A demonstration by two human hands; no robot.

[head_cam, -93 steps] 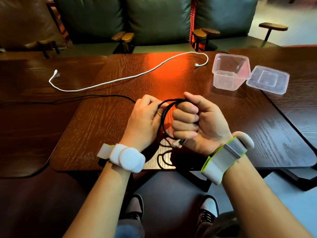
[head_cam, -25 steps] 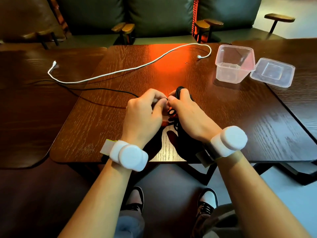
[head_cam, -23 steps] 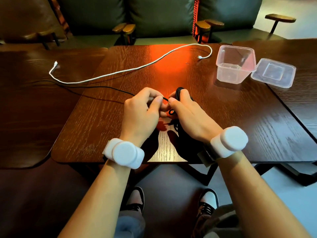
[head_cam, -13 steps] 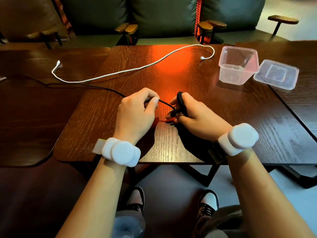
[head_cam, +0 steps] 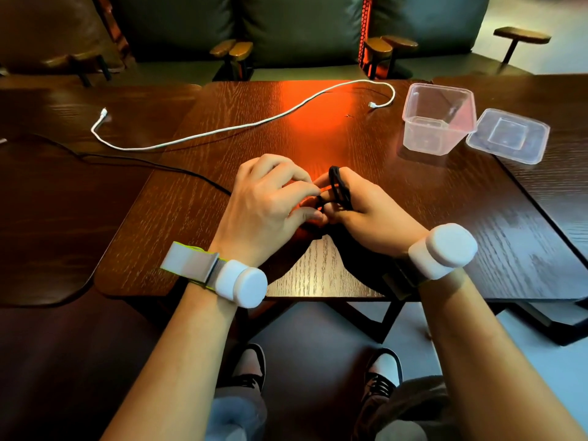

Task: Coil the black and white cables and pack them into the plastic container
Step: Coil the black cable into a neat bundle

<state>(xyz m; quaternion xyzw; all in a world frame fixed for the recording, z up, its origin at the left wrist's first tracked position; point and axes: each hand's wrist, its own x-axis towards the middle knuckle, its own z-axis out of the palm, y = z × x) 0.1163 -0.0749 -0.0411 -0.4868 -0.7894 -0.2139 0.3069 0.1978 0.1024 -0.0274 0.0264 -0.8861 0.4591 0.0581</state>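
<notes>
Right hand point(head_cam: 369, 208) gripping coiled thin black cable point(head_cam: 340, 189) at frame centre, left hand point(head_cam: 267, 198) pinching its loose strand, long white cable point(head_cam: 222, 130) sprawled upper left, clear plastic container point(head_cam: 437, 122) upper right on dark wooden bench point(head_cam: 429, 198)

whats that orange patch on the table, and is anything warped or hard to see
Head view: an orange-red glow reflects off the dark wooden table; the wide lens bows its edges; the thin black cable fades into dark wood at left, while the long white cable stands out.
</notes>
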